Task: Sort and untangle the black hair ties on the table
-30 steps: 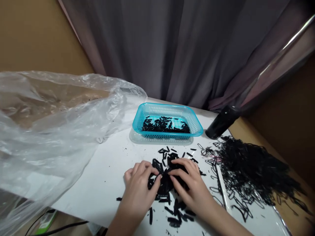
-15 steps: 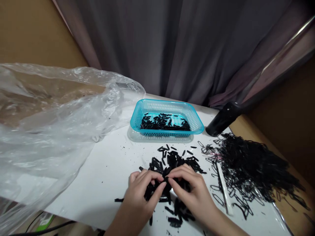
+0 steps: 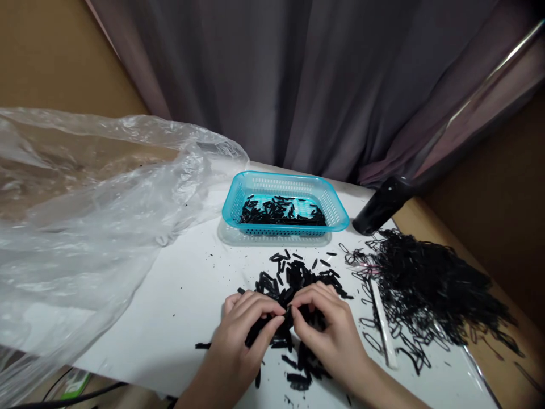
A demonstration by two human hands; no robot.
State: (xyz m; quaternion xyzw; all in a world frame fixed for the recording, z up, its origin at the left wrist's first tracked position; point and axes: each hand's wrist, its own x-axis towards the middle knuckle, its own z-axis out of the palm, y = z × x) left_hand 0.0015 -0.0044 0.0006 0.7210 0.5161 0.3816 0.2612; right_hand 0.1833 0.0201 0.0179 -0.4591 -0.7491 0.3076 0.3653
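My left hand [image 3: 243,335] and my right hand [image 3: 334,326] meet above a heap of small black oblong pieces [image 3: 300,275] on the white tabletop. Thumb and forefinger of each hand are pinched together. Between the fingertips is a small black piece [image 3: 288,312], mostly covered, so its exact kind is unclear. More such pieces lie beneath and in front of both hands. A blue plastic basket [image 3: 286,228] behind the heap holds many similar black pieces.
On the right spreads a tangled pile of thin black loops [image 3: 430,284], with a white strip [image 3: 384,326] beside it. A black cylindrical object [image 3: 378,207] leans behind. Clear plastic sheeting [image 3: 106,216] covers the left side. Grey curtains [image 3: 238,74] hang at the back.
The view has shifted very slightly. My fingertips have moved a little around the small black piece; both hands stay in nearly the same place.
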